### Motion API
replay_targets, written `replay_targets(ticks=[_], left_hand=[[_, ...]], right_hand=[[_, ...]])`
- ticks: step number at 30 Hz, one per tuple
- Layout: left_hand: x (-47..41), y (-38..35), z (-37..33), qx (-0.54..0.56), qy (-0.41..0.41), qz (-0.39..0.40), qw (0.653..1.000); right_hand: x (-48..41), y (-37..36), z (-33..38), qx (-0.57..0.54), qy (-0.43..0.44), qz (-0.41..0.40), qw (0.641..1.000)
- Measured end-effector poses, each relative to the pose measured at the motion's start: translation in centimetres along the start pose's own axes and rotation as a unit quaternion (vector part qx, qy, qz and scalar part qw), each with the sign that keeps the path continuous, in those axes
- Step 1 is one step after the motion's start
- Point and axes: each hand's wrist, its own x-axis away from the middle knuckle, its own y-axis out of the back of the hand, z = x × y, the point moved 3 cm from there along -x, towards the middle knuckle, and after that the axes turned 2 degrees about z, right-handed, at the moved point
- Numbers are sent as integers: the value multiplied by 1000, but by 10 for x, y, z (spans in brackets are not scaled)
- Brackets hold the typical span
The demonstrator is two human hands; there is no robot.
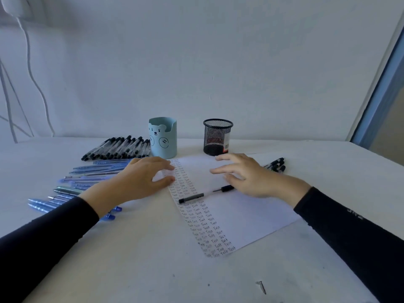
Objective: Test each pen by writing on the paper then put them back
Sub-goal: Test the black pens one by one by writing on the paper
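Note:
A white paper sheet [244, 217] lies on the table, its left side filled with columns of the handwritten word "Test". A pen [205, 194] with a clear barrel, its black cap beside its tip, lies across the sheet. My left hand [144, 178] rests at the paper's left edge, fingers loosely curved, holding nothing. My right hand [247, 173] hovers over the sheet just above the pen's right end, fingers spread and relaxed. A row of black-capped pens [118, 148] lies at the back left. Several blue pens [87, 180] lie under and beside my left forearm.
A light blue bear pen cup [163, 137] and a black mesh pen holder [217, 136] stand behind the paper. A few black pens [276, 165] lie right of my right hand. A small screw [262, 287] lies near the front edge. A cable hangs on the wall at left.

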Motion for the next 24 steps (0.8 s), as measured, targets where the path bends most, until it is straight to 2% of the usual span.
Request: replay_targets(ticks=[2, 5, 9, 11, 13, 16, 19, 21, 24], left_hand=[[1, 2, -11, 78, -53, -39, 995], [5, 2, -39, 152, -115, -35, 981], [8, -3, -59, 155, -140, 7, 978], [8, -2, -59, 147, -161, -20, 976], [6, 6, -54, 149, -160, -79, 973], [2, 32, -39, 177, -99, -222, 954], [-3, 64, -6, 216, 19, -345, 913], [-9, 78, 23, 206, 114, -362, 902], [-21, 77, 66, 140, 212, -289, 923]], right_hand=[[3, 17, -23, 46, -47, -22, 998], [11, 30, -54, 79, -113, 1, 990], [14, 33, -65, 72, -147, 39, 986], [15, 33, -64, 60, -141, 40, 987], [11, 30, -62, 71, -124, 26, 989], [7, 23, -55, 90, -75, -30, 993], [5, 26, -35, 25, 11, -125, 992], [3, 30, -21, 15, 72, -181, 981], [1, 27, -11, 12, 89, -197, 976]])
